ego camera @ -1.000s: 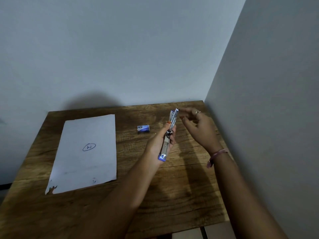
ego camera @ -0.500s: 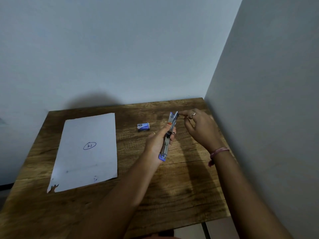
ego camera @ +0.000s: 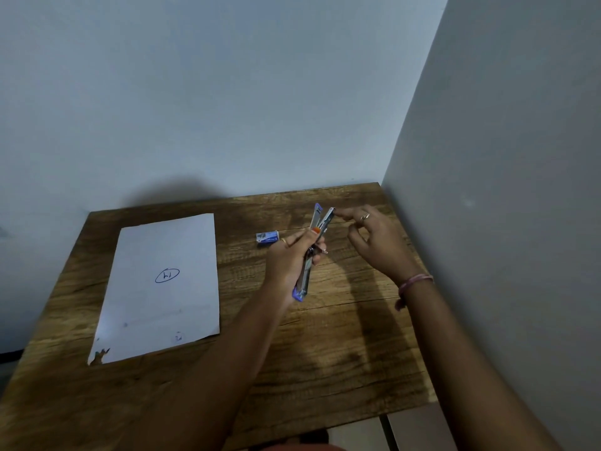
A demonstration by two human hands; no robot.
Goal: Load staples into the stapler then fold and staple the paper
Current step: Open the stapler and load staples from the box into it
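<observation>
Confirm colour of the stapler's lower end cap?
Blue-violet plastic on the stapler, at its lower end below the left hand; the head view shows it.

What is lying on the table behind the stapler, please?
A small blue staple box lies on the table behind the stapler, left of its tip. The left hand hides the tabletop directly behind.

The surface [ego camera: 341, 336] is finished in brown wood grain. The paper [ego camera: 162, 288] is white, marked with a blue circled figure. The stapler [ego camera: 309, 258] is silver with blue ends. The staple box [ego camera: 267, 237] is blue and white.
</observation>
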